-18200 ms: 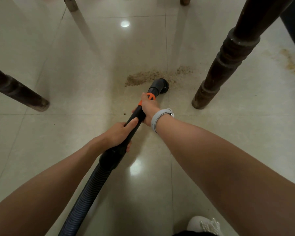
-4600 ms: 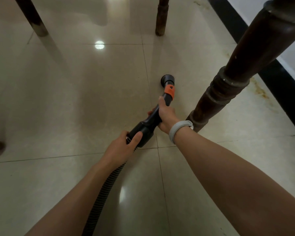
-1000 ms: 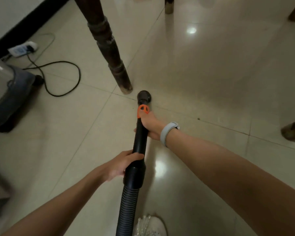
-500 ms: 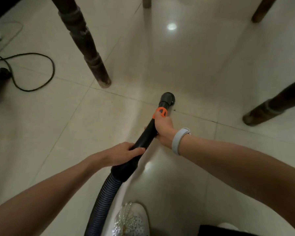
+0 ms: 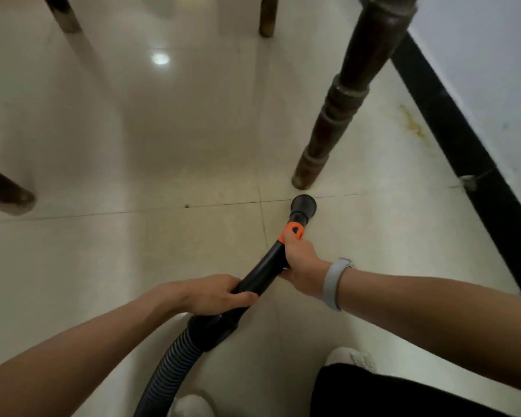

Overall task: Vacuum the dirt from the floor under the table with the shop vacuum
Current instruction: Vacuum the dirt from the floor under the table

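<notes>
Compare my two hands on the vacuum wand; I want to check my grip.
The right hand grips far down the wand, just behind the orange collar; the left hand grips back by the ribbed hose. The right wrist wears a grey band; the left wrist is bare. Both hands curl round the black tube.

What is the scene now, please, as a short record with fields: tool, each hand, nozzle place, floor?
tool: black vacuum wand on a ribbed hose
left hand: grips the wand's lower end, near the hose cuff
right hand: grips the wand just below the orange collar
nozzle: on the tiles, close before the turned table leg
floor: no dirt pile visible; brownish stain near the black baseboard
</notes>
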Available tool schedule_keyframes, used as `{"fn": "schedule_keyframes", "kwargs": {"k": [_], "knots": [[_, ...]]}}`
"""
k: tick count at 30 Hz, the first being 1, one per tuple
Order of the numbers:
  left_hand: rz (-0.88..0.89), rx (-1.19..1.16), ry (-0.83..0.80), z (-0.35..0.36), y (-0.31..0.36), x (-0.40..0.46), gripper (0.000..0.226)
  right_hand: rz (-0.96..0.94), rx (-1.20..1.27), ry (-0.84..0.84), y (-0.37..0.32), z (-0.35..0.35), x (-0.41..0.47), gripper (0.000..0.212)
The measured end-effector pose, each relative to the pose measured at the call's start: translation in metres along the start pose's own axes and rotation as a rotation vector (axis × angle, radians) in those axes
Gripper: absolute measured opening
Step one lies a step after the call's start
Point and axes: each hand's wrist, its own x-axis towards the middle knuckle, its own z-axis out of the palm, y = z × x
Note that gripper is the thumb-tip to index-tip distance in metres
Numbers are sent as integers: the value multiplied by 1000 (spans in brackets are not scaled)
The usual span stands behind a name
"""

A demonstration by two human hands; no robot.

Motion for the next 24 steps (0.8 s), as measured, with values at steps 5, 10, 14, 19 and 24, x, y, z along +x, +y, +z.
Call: {"fn": "schedule_keyframes", "kwargs": {"k": [5,10,14,19,24], "knots": [[21,111,5,-12,36,35,37,-35,121,22,-23,-41,11,25],[-2,108,99,-23,67,59,48,-48,98,5,-58,-58,25,24],[-9,14,194,-25,81,69,50,-81,85,-24,-81,-58,40,23],[5,-41,277,-21,112,74,48,-141,25,-99,-100,-70,56,31],[9,4,268,3,141,91,44,-121,4,-170,-102,-104,66,36]]}}
